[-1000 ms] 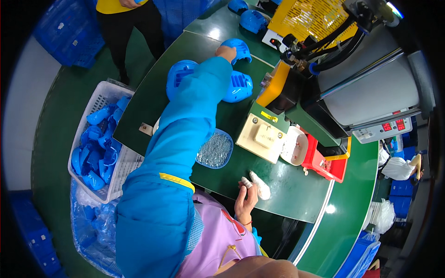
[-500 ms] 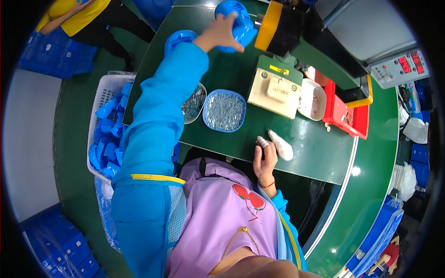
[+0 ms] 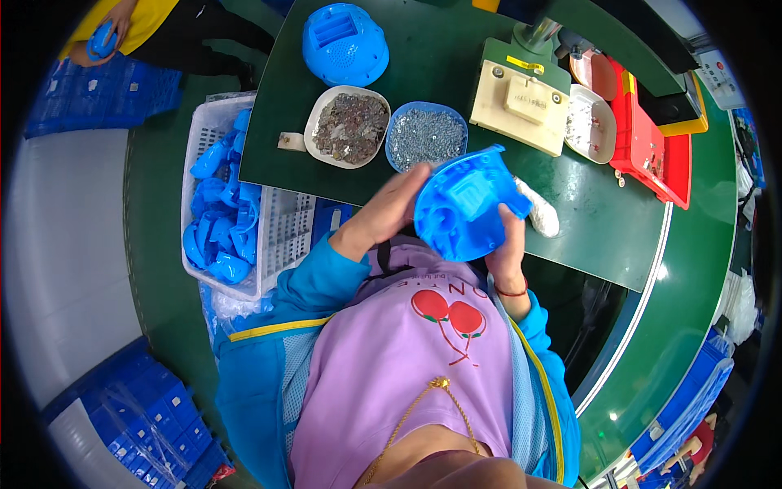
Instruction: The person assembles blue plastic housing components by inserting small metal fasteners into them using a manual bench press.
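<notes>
We hold a round blue plastic shell point(image 3: 464, 204) in both hands, up in front of our chest, just at the near edge of the green table point(image 3: 619, 236). Its hollow inside faces us, with little walls and round posts in it. Our left hand point(image 3: 391, 208) is closed on its left rim, fingers pressed flat on the edge. Our right hand point(image 3: 507, 236) is closed on its right and lower side, with one fingertip wrapped in white tape. We think the shell is light and hard, and it does not bend. It looks smooth, so it could slip, and the thin rim seems the best place to grab it, not the small posts inside. Just past it on the table sit a blue bowl of shiny little screws point(image 3: 426, 135) and a white bowl of small grey metal bits point(image 3: 350, 125). Farther back lies another blue dome-shaped shell point(image 3: 344, 43). To the right stand a cream block tool point(image 3: 521, 98) and a red tray point(image 3: 648, 147). On our left, below the table, a white basket point(image 3: 277, 228) is full of more blue parts.
</notes>
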Demonstrator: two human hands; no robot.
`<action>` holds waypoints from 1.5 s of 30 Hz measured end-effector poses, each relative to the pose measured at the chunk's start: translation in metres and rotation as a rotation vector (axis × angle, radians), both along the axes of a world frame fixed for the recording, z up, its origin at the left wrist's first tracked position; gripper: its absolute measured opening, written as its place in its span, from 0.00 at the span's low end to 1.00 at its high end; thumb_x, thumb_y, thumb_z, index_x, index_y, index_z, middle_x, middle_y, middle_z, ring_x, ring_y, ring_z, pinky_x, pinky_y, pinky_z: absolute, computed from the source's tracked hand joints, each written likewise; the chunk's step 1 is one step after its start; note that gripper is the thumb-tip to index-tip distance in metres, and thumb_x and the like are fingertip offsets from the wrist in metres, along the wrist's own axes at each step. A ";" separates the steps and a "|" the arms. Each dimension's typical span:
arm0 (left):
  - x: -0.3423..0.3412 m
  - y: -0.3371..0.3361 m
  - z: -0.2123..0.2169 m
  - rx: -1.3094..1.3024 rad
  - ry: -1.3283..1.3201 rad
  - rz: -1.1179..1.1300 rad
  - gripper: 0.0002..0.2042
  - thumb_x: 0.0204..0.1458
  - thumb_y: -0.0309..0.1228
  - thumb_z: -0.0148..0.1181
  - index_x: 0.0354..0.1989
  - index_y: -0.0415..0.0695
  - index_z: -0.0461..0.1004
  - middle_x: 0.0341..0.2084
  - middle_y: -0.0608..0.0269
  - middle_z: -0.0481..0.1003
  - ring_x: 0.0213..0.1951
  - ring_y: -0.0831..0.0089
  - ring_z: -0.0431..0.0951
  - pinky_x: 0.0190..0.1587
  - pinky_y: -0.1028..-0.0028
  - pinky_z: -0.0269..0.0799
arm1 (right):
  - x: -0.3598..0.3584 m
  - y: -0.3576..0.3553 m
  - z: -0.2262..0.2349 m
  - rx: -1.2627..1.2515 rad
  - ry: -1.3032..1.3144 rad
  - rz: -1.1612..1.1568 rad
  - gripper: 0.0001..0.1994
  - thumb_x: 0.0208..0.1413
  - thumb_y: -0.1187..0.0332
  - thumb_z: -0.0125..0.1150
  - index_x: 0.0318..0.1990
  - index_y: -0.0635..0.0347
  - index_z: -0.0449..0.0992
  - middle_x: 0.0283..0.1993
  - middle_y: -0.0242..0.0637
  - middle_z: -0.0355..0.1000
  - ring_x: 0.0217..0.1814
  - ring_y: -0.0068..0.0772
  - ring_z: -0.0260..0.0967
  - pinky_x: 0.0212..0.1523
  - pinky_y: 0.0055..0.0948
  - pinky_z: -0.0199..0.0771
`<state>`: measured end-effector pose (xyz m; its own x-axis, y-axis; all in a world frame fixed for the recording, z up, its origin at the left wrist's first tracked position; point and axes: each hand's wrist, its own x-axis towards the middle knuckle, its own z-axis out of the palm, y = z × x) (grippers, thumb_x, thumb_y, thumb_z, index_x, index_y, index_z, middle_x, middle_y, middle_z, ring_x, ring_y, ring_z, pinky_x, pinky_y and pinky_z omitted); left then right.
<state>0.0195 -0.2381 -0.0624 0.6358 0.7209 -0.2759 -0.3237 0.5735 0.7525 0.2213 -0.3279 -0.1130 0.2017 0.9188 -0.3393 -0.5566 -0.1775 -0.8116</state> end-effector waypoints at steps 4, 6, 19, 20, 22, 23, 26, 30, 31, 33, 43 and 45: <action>-0.007 0.068 -0.010 1.308 0.974 0.409 0.17 0.49 0.29 0.70 0.48 0.41 0.78 0.40 0.57 0.76 0.39 0.63 0.78 0.37 0.69 0.74 | 0.011 -0.008 0.029 0.024 -0.001 -0.093 0.29 0.64 0.55 0.55 0.66 0.63 0.62 0.62 0.40 0.67 0.63 0.35 0.66 0.63 0.35 0.65; -0.005 0.104 -0.021 1.430 0.874 0.331 0.10 0.47 0.26 0.68 0.39 0.40 0.81 0.37 0.58 0.78 0.41 0.57 0.76 0.45 0.63 0.73 | 0.016 -0.012 0.039 0.004 -0.303 0.019 0.29 0.64 0.58 0.57 0.66 0.65 0.62 0.62 0.41 0.67 0.62 0.35 0.67 0.63 0.34 0.65; 0.029 0.160 -0.032 1.186 1.070 -0.141 0.09 0.41 0.28 0.72 0.31 0.43 0.81 0.28 0.59 0.77 0.37 0.57 0.77 0.44 0.63 0.74 | 0.023 -0.011 0.042 0.051 -0.474 0.072 0.26 0.62 0.63 0.62 0.64 0.68 0.66 0.59 0.42 0.70 0.61 0.31 0.66 0.62 0.32 0.63; 0.029 0.160 -0.031 1.193 1.082 -0.153 0.07 0.41 0.28 0.71 0.29 0.43 0.81 0.27 0.59 0.77 0.37 0.57 0.77 0.44 0.63 0.74 | 0.023 -0.010 0.042 0.063 -0.474 0.077 0.26 0.62 0.63 0.61 0.63 0.68 0.66 0.59 0.42 0.70 0.60 0.31 0.66 0.62 0.32 0.64; 0.029 0.158 -0.033 1.292 1.095 -0.142 0.07 0.42 0.28 0.71 0.29 0.43 0.80 0.28 0.60 0.77 0.38 0.57 0.77 0.44 0.62 0.73 | 0.024 -0.009 0.041 0.057 -0.472 0.086 0.26 0.62 0.64 0.61 0.63 0.69 0.66 0.59 0.42 0.70 0.60 0.31 0.66 0.62 0.31 0.64; 0.028 0.156 -0.033 1.393 1.104 -0.129 0.07 0.43 0.29 0.70 0.29 0.43 0.80 0.28 0.60 0.76 0.39 0.58 0.77 0.43 0.62 0.73 | 0.024 -0.009 0.040 0.052 -0.471 0.094 0.26 0.62 0.64 0.61 0.63 0.69 0.66 0.58 0.42 0.71 0.59 0.31 0.67 0.61 0.31 0.64; 0.027 0.155 -0.031 1.474 1.092 -0.134 0.06 0.44 0.28 0.69 0.30 0.43 0.80 0.28 0.61 0.75 0.40 0.59 0.76 0.43 0.61 0.73 | 0.022 -0.007 0.041 0.059 -0.475 0.088 0.26 0.62 0.64 0.61 0.63 0.69 0.66 0.57 0.42 0.71 0.58 0.31 0.67 0.61 0.31 0.65; 0.023 0.157 -0.030 1.522 1.049 -0.166 0.07 0.45 0.27 0.68 0.32 0.43 0.79 0.29 0.61 0.74 0.41 0.59 0.75 0.43 0.60 0.73 | 0.022 -0.005 0.045 0.068 -0.495 0.104 0.26 0.62 0.63 0.61 0.63 0.69 0.66 0.57 0.42 0.71 0.58 0.30 0.68 0.60 0.31 0.66; 0.022 0.156 -0.029 1.575 1.069 -0.183 0.07 0.45 0.27 0.68 0.32 0.42 0.78 0.30 0.60 0.74 0.41 0.58 0.75 0.44 0.60 0.73 | 0.024 -0.006 0.046 0.061 -0.503 0.127 0.26 0.62 0.63 0.61 0.63 0.69 0.66 0.57 0.42 0.71 0.58 0.30 0.67 0.60 0.31 0.66; 0.021 0.154 -0.028 1.630 1.092 -0.200 0.07 0.45 0.27 0.68 0.33 0.42 0.78 0.30 0.60 0.74 0.41 0.58 0.75 0.44 0.60 0.73 | 0.027 -0.007 0.046 0.057 -0.508 0.151 0.26 0.63 0.63 0.60 0.63 0.69 0.66 0.57 0.42 0.71 0.58 0.30 0.67 0.60 0.31 0.65; 0.001 0.157 -0.036 1.684 1.035 -0.107 0.07 0.46 0.28 0.67 0.31 0.40 0.77 0.29 0.59 0.73 0.38 0.58 0.74 0.41 0.60 0.73 | 0.031 -0.008 0.044 0.051 -0.543 0.161 0.27 0.63 0.62 0.60 0.64 0.69 0.65 0.59 0.43 0.70 0.60 0.32 0.66 0.62 0.32 0.64; -0.001 0.152 -0.033 1.700 1.046 -0.079 0.07 0.47 0.28 0.67 0.31 0.40 0.77 0.29 0.59 0.73 0.37 0.58 0.75 0.40 0.61 0.74 | 0.031 -0.008 0.043 0.045 -0.542 0.153 0.27 0.63 0.62 0.59 0.64 0.69 0.65 0.59 0.43 0.70 0.60 0.32 0.66 0.63 0.32 0.64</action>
